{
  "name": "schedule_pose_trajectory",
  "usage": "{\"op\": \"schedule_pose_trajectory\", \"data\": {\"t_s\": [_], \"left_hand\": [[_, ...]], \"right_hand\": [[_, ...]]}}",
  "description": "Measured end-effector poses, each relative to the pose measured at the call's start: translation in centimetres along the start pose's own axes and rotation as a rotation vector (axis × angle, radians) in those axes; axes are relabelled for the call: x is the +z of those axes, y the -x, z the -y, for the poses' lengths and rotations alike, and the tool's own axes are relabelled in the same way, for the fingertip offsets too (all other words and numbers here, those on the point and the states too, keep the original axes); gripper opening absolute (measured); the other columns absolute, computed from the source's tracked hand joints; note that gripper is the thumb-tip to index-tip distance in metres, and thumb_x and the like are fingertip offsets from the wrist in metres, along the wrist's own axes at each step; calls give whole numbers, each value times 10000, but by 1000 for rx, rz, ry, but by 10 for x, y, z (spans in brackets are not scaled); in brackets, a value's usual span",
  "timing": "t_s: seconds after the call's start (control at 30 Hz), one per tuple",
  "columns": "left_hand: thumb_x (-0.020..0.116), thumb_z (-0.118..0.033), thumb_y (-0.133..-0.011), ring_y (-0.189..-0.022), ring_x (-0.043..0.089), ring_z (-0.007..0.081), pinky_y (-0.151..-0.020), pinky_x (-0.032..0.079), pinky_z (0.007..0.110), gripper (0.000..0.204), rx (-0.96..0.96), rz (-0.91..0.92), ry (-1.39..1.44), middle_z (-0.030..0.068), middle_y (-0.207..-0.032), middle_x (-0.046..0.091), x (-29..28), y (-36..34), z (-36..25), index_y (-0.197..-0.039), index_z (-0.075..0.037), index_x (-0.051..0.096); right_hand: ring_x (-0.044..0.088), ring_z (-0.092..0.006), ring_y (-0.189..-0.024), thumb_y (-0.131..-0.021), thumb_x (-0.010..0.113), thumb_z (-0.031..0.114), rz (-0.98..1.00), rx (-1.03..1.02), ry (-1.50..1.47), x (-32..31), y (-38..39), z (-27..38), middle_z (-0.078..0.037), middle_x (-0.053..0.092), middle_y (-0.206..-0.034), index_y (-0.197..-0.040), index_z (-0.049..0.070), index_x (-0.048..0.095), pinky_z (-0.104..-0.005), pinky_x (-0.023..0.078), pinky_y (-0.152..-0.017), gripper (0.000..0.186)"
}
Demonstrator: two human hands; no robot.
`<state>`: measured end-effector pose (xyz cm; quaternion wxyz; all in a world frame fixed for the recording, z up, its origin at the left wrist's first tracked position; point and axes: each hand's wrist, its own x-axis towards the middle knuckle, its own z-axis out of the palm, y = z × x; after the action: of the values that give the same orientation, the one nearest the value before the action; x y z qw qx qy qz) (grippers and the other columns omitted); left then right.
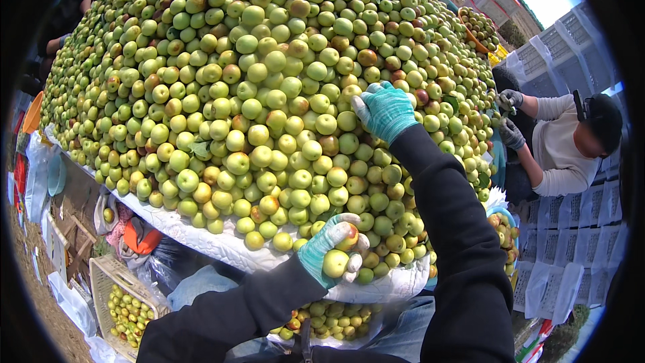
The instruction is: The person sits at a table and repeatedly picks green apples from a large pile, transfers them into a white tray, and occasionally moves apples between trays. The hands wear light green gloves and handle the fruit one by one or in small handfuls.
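Observation:
A huge heap of small round yellow-green jujubes (248, 104), some blushed red-brown, fills the middle of the view. My left hand (322, 250), in a teal glove with pale fingertips, is closed around at least two jujubes (335, 263) at the heap's near edge. Farther up and to the right, my right hand (386, 111), in a matching glove, rests on the heap with its fingers curled down among the fruit. What lies under those fingers is hidden. White quilted cloth (201, 232) edges the heap on the near side.
Below the heap, near my lap, sits a container of jujubes (336, 319). A cream crate (111, 269) with more stands lower left. At right, a person (561, 141) in grey gloves works at the heap, near stacked grey crates (571, 228). A blue-rimmed basin (504, 228) holds jujubes.

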<state>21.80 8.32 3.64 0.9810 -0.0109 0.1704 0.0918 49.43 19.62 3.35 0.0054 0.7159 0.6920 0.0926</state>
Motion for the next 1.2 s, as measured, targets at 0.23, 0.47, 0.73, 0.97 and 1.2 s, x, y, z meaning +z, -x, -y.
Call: {"op": "schedule_pose_trajectory", "data": {"t_s": [0.23, 0.47, 0.73, 0.97, 1.2], "left_hand": [[565, -233, -937, -672, 581, 190, -502, 487, 295, 211, -6, -21, 64, 92, -930, 573, -2, 1, 4, -1136, -183, 515], [566, -261, -936, -667, 563, 225, -481, 489, 321, 220, -8, -22, 57, 110, -976, 580, -5, 0, 5, -1140, -185, 529], [579, -257, -926, -666, 567, 180, -510, 475, 276, 253, -30, -65, 84, 78, -913, 574, -3, 8, 2, -1149, -191, 479], [567, -279, -935, -688, 549, 202, -520, 462, 294, 239, 0, -64, 77, 92, -970, 556, -5, 3, 3, -1148, -193, 499], [575, -302, -931, -681, 550, 192, -526, 474, 302, 231, -14, -111, 56, 79, -965, 565, -11, 4, -5, -1130, -198, 519]], "right_hand": [[598, -319, -1041, -787, 681, 413, 188, 398, 190, -29, -71, -50, -119, 610, -1090, -1187, 126, 506, -433, 489, -858, 522], [602, -320, -1054, -843, 613, 341, 410, 260, 292, -26, -69, -56, -136, 613, -1147, -1280, 145, 506, -442, 489, -880, 491], [631, -328, -871, -872, 591, 204, -170, 103, -205, -19, -93, -11, -138, 653, -902, -938, 93, 673, -409, 510, -796, 153], [591, -292, -986, -863, 585, 241, 24, -10, -272, -1, -96, 25, -82, 586, -1046, -987, 181, 653, -380, 488, -850, 154], [624, -273, -1002, -871, 554, 203, 235, 138, 78, -11, -24, -17, -39, 410, -1414, -1065, 216, 644, -395, 523, -819, 215]]}}
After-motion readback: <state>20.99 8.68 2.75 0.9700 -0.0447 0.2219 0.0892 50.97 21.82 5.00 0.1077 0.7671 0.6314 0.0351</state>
